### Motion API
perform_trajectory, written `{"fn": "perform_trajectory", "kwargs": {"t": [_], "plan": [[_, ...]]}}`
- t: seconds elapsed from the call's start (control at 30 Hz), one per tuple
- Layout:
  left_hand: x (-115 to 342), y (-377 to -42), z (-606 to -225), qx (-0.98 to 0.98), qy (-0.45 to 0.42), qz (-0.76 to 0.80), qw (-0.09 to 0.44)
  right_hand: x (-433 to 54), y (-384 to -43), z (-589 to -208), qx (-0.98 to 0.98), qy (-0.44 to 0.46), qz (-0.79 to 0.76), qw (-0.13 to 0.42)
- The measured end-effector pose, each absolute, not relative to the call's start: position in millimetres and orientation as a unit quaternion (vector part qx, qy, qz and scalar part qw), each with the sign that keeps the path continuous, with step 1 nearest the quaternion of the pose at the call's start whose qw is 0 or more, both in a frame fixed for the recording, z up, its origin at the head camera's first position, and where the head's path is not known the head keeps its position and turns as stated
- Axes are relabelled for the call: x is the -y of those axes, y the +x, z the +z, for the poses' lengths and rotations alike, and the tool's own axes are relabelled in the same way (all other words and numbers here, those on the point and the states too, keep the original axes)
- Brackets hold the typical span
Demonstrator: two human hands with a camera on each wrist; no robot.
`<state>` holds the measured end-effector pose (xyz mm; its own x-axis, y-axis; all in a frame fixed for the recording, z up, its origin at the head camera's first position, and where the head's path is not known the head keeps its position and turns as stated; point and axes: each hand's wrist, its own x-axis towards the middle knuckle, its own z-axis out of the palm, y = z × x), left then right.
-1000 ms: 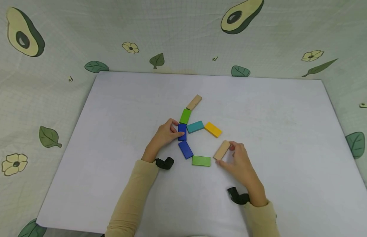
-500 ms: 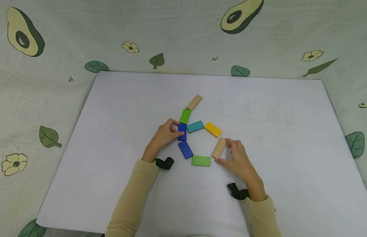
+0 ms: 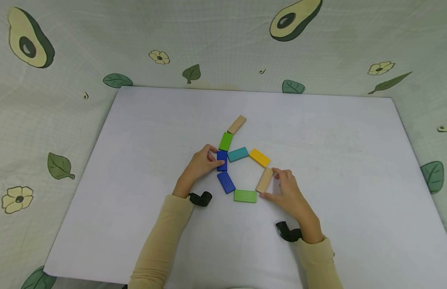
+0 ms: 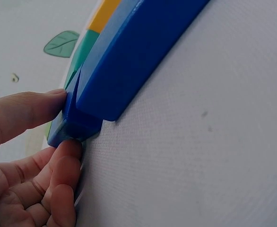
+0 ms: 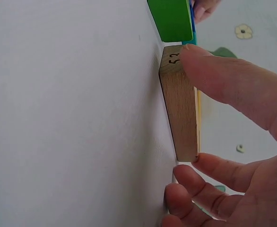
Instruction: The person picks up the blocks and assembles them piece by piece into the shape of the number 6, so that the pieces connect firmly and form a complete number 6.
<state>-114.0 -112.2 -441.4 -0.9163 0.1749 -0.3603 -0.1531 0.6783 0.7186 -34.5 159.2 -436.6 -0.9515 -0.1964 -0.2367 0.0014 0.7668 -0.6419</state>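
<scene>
My right hand point(image 3: 286, 192) holds a plain wooden block point(image 3: 265, 180) lengthwise, thumb at its near end and a fingertip at its far end. Its end bears the number 53 in the right wrist view. The block lies between a yellow block point(image 3: 259, 157) and a light green block point(image 3: 245, 196). With thumb and fingers, my left hand point(image 3: 201, 162) pinches a blue block point(image 3: 222, 156). Just below that one slants a second blue block point(image 3: 226, 182). A teal block point(image 3: 238, 154) runs from the pinched block toward the yellow one, so these blocks form a ring.
Above the ring, a darker green block point(image 3: 225, 141) and another wooden block point(image 3: 236, 125) continue in a line leaning right. Everything lies flat on a white tabletop point(image 3: 335, 160). Behind and beside it hangs cloth point(image 3: 223, 40) printed with avocados, leaves and flowers.
My right hand has slid the wooden block left and slightly up, turning it steeper, so its ends now sit by the yellow and light green blocks. The left hand stays put.
</scene>
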Motion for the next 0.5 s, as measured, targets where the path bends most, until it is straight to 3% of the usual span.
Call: {"fn": "perform_trajectory", "kwargs": {"t": [0.5], "plan": [[111.9, -114.3, -440.5, -0.892, 0.000, 0.401, 0.209, -158.7, -34.6, -435.5, -0.927, -0.054, -0.340, 0.151]]}}
